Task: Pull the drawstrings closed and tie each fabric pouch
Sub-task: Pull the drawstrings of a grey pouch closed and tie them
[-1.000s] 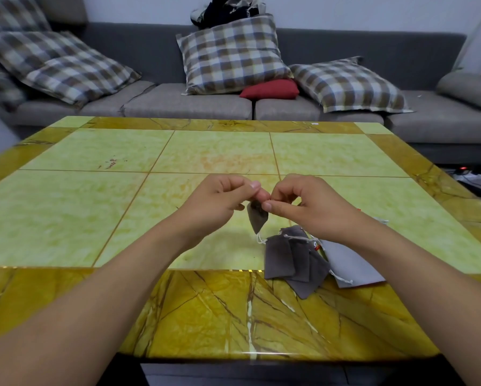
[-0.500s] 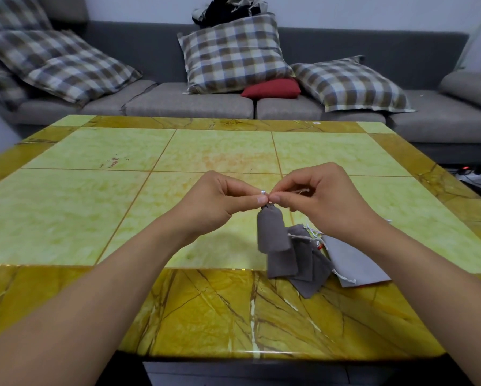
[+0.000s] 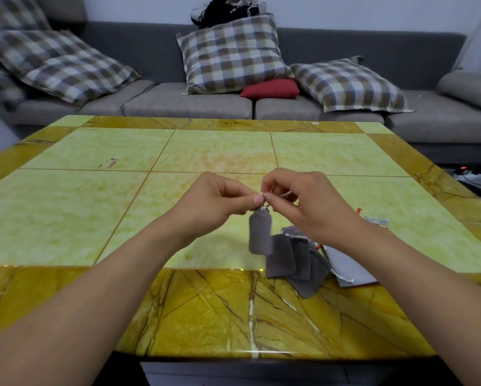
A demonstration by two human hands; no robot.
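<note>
A small dark grey fabric pouch (image 3: 260,232) hangs in the air from its gathered top, above the table. My left hand (image 3: 217,203) pinches the white drawstring at the pouch's neck with thumb and forefinger. My right hand (image 3: 303,203) pinches the other drawstring end (image 3: 285,194) right beside it, fingertips almost touching. On the table under my right wrist lies a pile of dark grey pouches (image 3: 295,263) with white strings, and a lighter grey pouch (image 3: 348,264) beside them.
The yellow-green marble table (image 3: 122,204) spreads wide to the left and far side. A small grey piece with a red bit (image 3: 377,220) lies right of my right wrist. A grey sofa (image 3: 189,104) with checked cushions stands behind the table.
The pouch went from crumpled between my fingers to hanging straight with its top gathered. Both hands stayed close together, shifting slightly as they work the drawstring.
</note>
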